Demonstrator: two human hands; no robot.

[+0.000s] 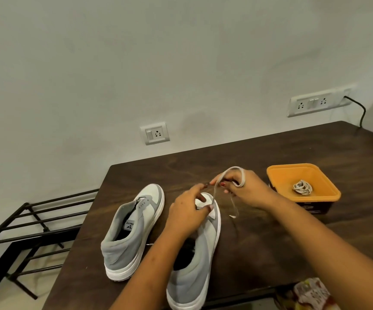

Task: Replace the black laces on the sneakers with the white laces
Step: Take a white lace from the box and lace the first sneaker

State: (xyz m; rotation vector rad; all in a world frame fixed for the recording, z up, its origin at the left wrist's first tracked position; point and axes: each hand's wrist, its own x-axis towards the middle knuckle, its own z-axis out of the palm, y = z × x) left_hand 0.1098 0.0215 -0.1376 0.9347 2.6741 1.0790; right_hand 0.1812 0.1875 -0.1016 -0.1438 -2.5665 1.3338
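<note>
Two grey-and-white sneakers stand on the dark wooden table (270,253), toes pointing away. The left sneaker (134,229) has empty eyelets. My left hand (186,212) rests on the front of the right sneaker (200,260), fingers curled over its tongue area. My right hand (246,190) pinches a white lace (233,173), which loops above the fingers and trails down to the table beside the shoe. A bundled white lace (302,187) lies in an orange box (328,193). No black lace shows clearly.
The orange box stands at the right, back from the shoes. A black metal rack (31,224) sits on the floor to the left of the table. Wall sockets and a plugged-in cable (360,110) are behind. A patterned bag (308,294) shows at the table's near right edge.
</note>
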